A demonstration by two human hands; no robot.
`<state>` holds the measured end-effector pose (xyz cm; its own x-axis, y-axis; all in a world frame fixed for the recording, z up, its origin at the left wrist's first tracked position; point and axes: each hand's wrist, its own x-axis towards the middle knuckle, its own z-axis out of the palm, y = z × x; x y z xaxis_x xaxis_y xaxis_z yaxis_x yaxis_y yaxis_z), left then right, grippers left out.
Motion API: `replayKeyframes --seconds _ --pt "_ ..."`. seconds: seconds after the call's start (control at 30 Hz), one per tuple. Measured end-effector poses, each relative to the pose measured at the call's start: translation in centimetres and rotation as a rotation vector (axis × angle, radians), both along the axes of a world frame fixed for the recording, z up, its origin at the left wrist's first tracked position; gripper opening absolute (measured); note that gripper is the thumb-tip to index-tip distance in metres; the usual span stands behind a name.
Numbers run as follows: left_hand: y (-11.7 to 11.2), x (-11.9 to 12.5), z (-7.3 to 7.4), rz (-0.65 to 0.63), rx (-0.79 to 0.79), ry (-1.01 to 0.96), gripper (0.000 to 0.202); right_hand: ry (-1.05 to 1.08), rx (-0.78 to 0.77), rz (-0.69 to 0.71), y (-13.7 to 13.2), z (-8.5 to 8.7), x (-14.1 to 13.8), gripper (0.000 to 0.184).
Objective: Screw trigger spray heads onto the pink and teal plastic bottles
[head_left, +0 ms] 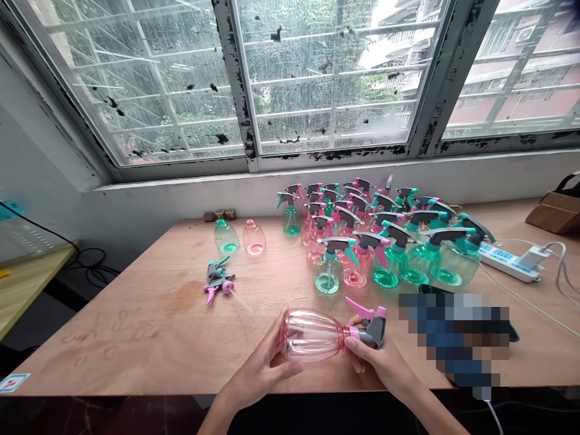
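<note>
The fingers of the right hand [383, 362] pinch the pink ring at the neck, where the pink and grey plastic spray head [375, 331] meets the see-through pink plastic bottle [312, 335]. The fingers of the left hand [260, 368] hold the round bottom end. So the bottle lies between the hands, and the right one is nearer the neck. It is by the middle of the tabletop's [149, 344] front edge. Its long side runs along that edge, neck to the right edge, bottom to the left. The pink trigger [359, 308] sticks out toward the back edge. Beyond, a crowd of green and pink spray bottles [328, 278] stands upright toward the back right corner.
</note>
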<state>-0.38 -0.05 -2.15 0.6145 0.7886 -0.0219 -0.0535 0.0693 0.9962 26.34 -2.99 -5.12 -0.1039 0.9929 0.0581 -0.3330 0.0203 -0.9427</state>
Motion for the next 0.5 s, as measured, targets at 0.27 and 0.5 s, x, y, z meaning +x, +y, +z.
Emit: replayKeyframes --seconds 0.27,0.5 --pt "-0.11 0.04 0.61 0.011 0.014 0.022 0.101 0.026 -0.002 0.003 -0.07 0.11 -0.04 0.028" --pt "0.17 -0.33 -0.25 -0.019 -0.045 -0.045 0.088 0.05 -0.004 -0.005 -0.12 0.38 0.01 0.028"
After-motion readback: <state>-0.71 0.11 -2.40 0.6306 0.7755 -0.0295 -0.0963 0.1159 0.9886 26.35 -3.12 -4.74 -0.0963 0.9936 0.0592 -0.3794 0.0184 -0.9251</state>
